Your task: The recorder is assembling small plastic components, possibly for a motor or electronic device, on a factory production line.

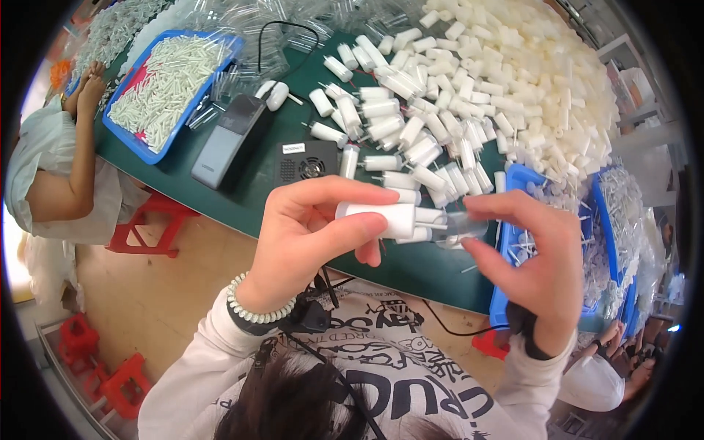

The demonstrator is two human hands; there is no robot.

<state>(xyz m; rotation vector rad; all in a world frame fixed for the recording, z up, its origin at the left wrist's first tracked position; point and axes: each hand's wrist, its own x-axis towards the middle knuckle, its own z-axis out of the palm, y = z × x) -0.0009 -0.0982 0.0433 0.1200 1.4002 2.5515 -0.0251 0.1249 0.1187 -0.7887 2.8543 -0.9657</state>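
Observation:
Above the near edge of the table, my left hand [312, 224] pinches a smooth white cylinder [396, 219] between thumb and fingers. The cylinder lies level, with a thin pale stem [431, 217] sticking out of its right end. A short transparent plastic tube [462, 226] surrounds or meets the tip of that stem; how far it reaches is hard to make out. My right hand [539, 246] grips this tube by its right side with thumb and forefinger. Behind and below both hands lie similar white cylinders with stems [381, 110], loosely heaped.
A large pile of off-white foam pieces [543, 81] covers the far right. Blue trays of small white parts stand left [155, 155] and right [499, 293]. A grey power bank [227, 139] and a black box [293, 170] sit on the green table. Another person's arm [84, 139] rests at left.

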